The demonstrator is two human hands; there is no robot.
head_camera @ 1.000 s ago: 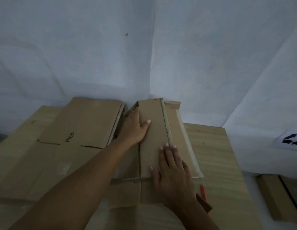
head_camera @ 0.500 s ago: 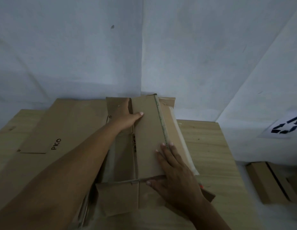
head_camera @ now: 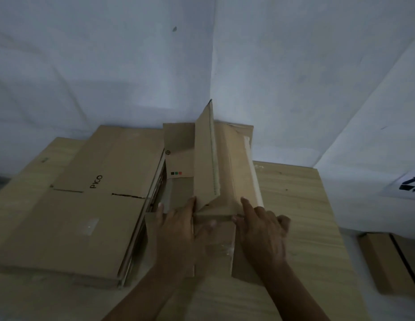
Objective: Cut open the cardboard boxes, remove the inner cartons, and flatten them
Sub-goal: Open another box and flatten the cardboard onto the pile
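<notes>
Carton being flattened [head_camera: 208,163] — just right of the flattened stack [head_camera: 90,198] — with left hand [head_camera: 176,230] and right hand [head_camera: 259,230], fingers extended, pressing its near end, apparently to collapse the raised panel.

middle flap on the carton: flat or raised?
Raised. The flap stands on edge above the carton, top edge up by the wall corner; both hands sit at its near end.

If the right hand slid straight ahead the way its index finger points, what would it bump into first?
Probably the raised cardboard flap of the carton: the right hand points up along its sloping side. Depth is hard to judge, so it might slide along it instead.
</notes>
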